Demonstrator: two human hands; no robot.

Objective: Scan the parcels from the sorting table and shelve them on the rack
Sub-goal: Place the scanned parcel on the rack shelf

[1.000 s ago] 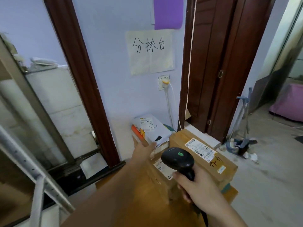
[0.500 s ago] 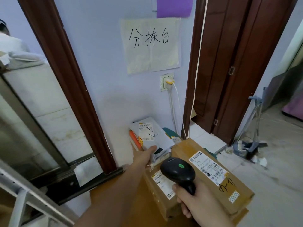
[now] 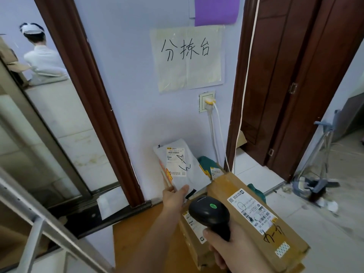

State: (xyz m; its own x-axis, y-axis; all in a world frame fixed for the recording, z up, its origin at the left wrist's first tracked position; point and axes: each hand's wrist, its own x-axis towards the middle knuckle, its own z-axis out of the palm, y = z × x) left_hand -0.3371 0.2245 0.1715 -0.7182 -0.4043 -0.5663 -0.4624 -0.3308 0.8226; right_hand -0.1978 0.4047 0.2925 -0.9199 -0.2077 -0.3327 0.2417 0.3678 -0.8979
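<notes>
My right hand [image 3: 230, 251] grips a black barcode scanner [image 3: 209, 213] with a green light on top. My left hand [image 3: 174, 197] pinches the lower edge of a white poly-bag parcel [image 3: 183, 168], which leans tilted up against the wall, label facing me. A long brown cardboard box [image 3: 256, 217] with a white label lies on the wooden sorting table [image 3: 134, 241], right of the scanner. A second cardboard box [image 3: 190, 229] sits under and left of it. Behind the white parcel, a green parcel [image 3: 206, 162] peeks out.
A handwritten paper sign [image 3: 187, 58] hangs on the wall above a socket [image 3: 206, 101] with a white cable. A dark wooden door [image 3: 295, 85] stands right, a metal rack frame [image 3: 39, 223] lower left. A mirror panel [image 3: 39, 95] reflects a person. A dustpan [image 3: 315, 184] lies on the floor.
The view has moved closer to the table. My left hand has lifted the white parcel's near edge so it tilts up. The scanner stays in my right hand.
</notes>
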